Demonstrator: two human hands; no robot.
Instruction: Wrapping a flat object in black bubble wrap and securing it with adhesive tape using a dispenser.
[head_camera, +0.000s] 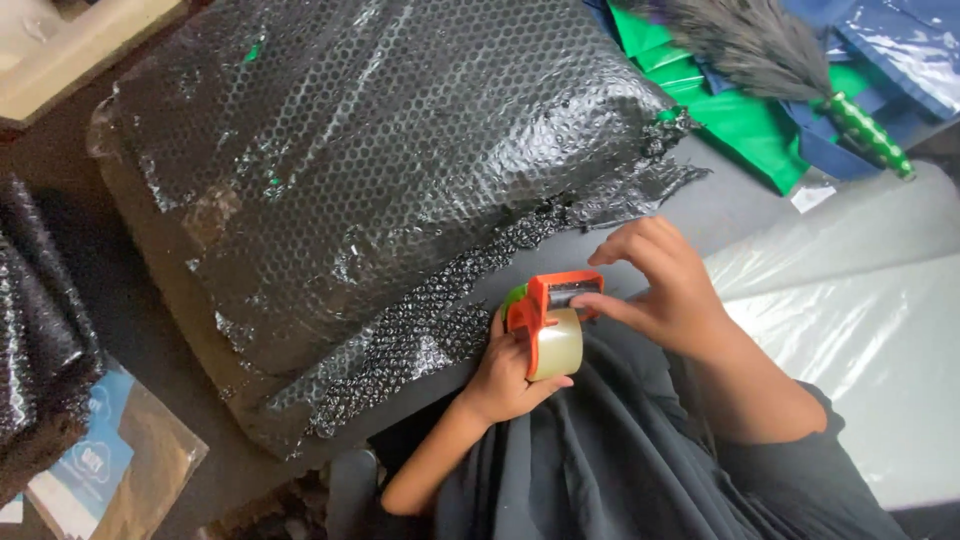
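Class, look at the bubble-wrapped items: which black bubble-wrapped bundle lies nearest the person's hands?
The large black bubble-wrapped parcel in the centre, just above the tape dispenser; the other bundle sits at the left edge.

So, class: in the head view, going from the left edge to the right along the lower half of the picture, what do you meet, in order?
Blue and brown flat packet → left hand → orange tape dispenser with clear tape roll → right hand → white sheeted surface.
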